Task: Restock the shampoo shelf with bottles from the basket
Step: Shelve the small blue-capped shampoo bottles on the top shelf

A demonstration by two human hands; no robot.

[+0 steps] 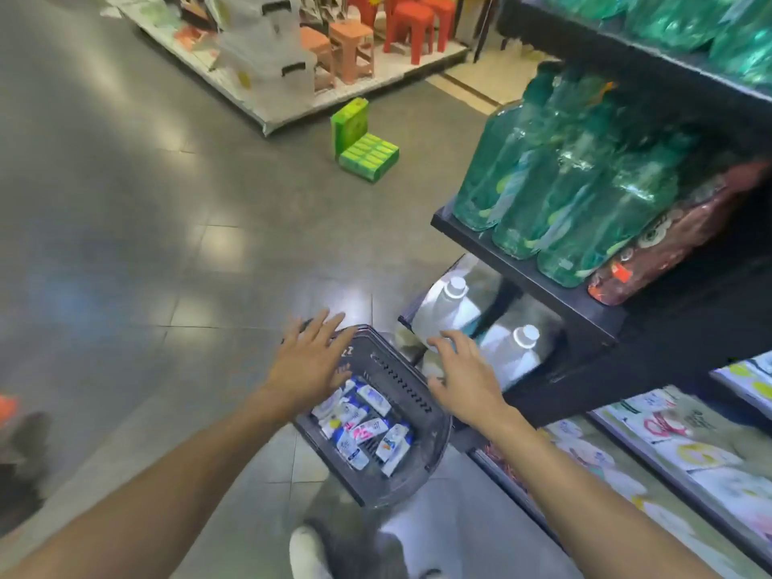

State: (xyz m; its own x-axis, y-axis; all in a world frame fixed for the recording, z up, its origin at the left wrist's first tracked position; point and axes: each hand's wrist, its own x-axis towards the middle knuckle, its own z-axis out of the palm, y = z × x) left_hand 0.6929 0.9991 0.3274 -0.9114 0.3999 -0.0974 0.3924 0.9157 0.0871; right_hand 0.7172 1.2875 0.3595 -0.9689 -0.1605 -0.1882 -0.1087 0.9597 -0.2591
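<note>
Black basket (401,384) sits on the floor (167,244) just left of the shelf (514,265), white-and-blue bottles (367,432) heaped inside. Left hand (311,365) and right hand (463,378) hover above it, each grip apart, holding nothing.

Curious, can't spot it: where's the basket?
Head view, lower middle: the basket sits on the floor under the left hand and right hand, beside the shelf.

bright overhead light glares off the grey floor (175,211); the whole view is motion-blurred, with wide-angle bending at the edges.
</note>
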